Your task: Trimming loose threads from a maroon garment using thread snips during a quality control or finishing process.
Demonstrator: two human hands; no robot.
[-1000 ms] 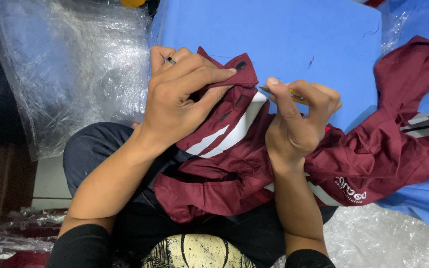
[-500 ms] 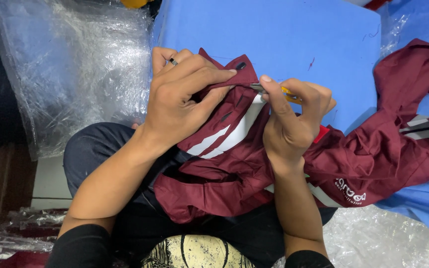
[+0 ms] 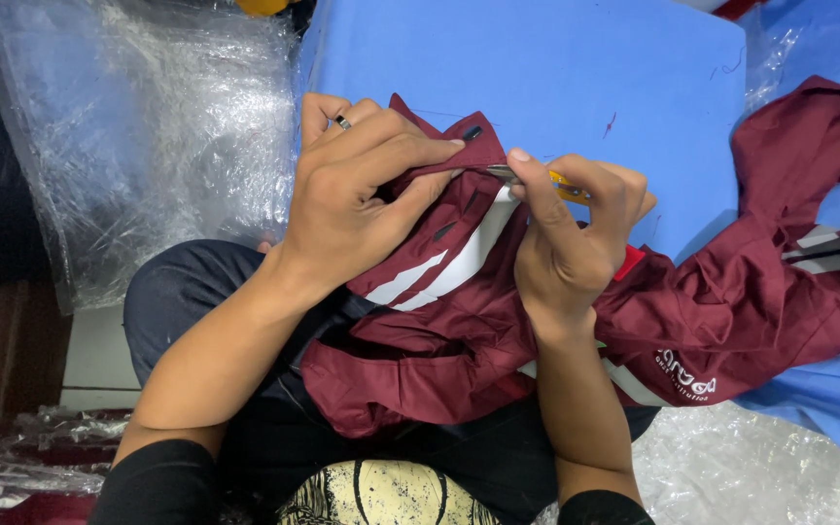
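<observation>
A maroon shirt (image 3: 731, 301) with white stripes lies across my lap and the blue table (image 3: 556, 68). My left hand (image 3: 357, 199), with a ring on one finger, pinches a folded edge of the shirt near a buttonhole. My right hand (image 3: 571, 238) grips a small yellow-handled metal tool (image 3: 537, 180), its tip touching the shirt edge right beside my left fingertips. Part of the tool is hidden inside my fist.
A large clear plastic bag (image 3: 138, 136) stands at the left. More clear plastic wrap (image 3: 731, 467) lies at the lower right, and some at the lower left. The shirt's sleeve (image 3: 809, 146) reaches to the right over the table.
My right hand has moved left, bringing the tool up against the shirt edge held by my left hand. The left hand stays in place.
</observation>
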